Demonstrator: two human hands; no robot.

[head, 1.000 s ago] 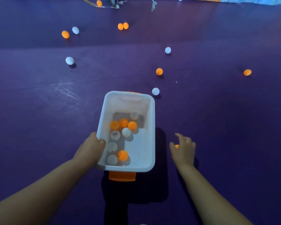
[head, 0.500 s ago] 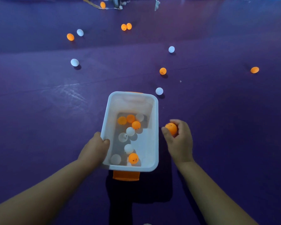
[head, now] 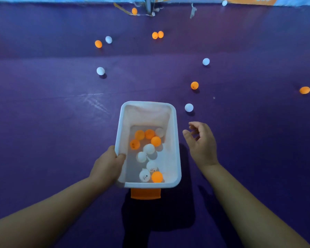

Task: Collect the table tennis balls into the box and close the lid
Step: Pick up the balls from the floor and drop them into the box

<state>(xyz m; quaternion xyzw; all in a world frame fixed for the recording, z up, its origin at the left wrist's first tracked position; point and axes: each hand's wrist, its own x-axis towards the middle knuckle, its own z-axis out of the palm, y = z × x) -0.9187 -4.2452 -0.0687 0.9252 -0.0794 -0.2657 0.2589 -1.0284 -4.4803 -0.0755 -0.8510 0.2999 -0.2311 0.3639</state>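
- The left hand (head: 108,164) grips the left rim of the white rectangular plastic box (head: 175,140), thumb hooked inside.
- The right hand (head: 201,143) hovers just right of the box, fingers spread and empty.
- Orange and white table tennis balls (head: 149,149) lie inside the box.
- A loose white ball (head: 188,107) sits on the purple floor mat (head: 52,122), near the right fingertips.

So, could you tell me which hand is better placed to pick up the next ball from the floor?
The right hand. It is open and empty, just short of the nearest white ball, while the left hand is busy gripping the rim of the box.
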